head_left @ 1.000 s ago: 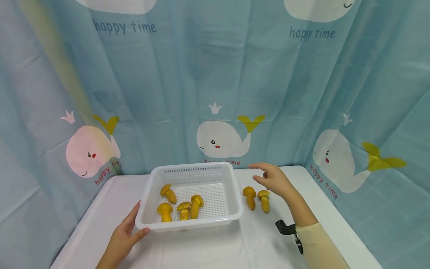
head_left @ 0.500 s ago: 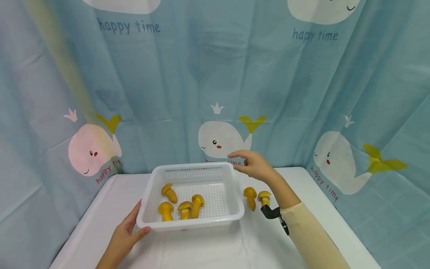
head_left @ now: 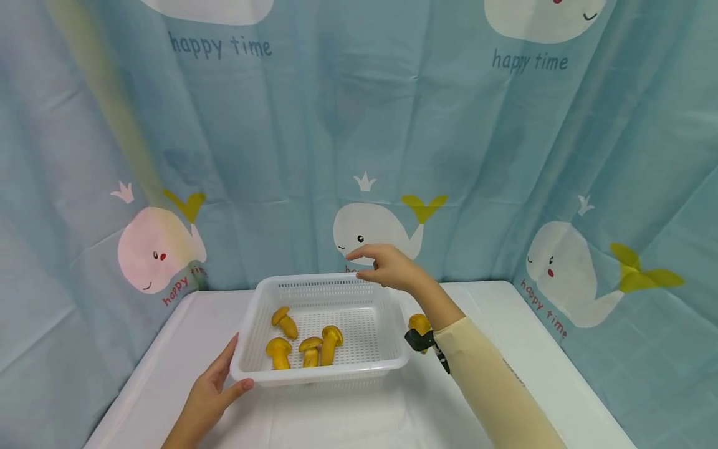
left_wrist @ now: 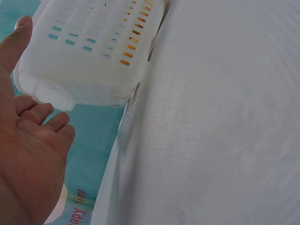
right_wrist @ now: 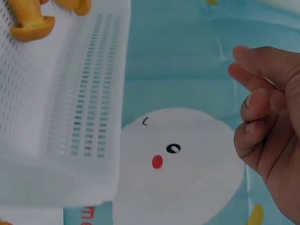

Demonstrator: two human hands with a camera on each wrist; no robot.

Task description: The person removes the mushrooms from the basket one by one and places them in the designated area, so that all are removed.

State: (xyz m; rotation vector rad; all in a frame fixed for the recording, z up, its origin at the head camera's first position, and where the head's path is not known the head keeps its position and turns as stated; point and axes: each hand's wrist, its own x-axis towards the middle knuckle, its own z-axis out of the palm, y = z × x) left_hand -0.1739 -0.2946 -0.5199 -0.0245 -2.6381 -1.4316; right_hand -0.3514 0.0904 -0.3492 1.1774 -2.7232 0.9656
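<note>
A white perforated basket (head_left: 359,370) holds several yellow toy mushrooms (head_left: 283,323) at its left and front. My left hand (head_left: 207,396) rests at the basket's front left corner, thumb by the front rim and index finger along the left side; the left wrist view shows its other fingers loosely bent. My right hand (head_left: 387,267) is raised over the basket's back right corner, index finger stretched out and thumb apart, holding nothing. In the right wrist view its other fingers bend loosely. One mushroom (head_left: 419,322) outside the basket is partly hidden by the wrist gear; my right forearm hides another.
The basket stands on a white-covered table (head_left: 336,418). A blue curtain (head_left: 303,143) with printed whales closes off the back and both sides, and my right hand is close to it. Black wrist gear (head_left: 421,341) juts out beneath my right forearm.
My right hand has moved left and slightly up, from above the loose mushrooms to over the basket's back right. The forearm now covers one of those mushrooms. My left hand stays at the basket.
</note>
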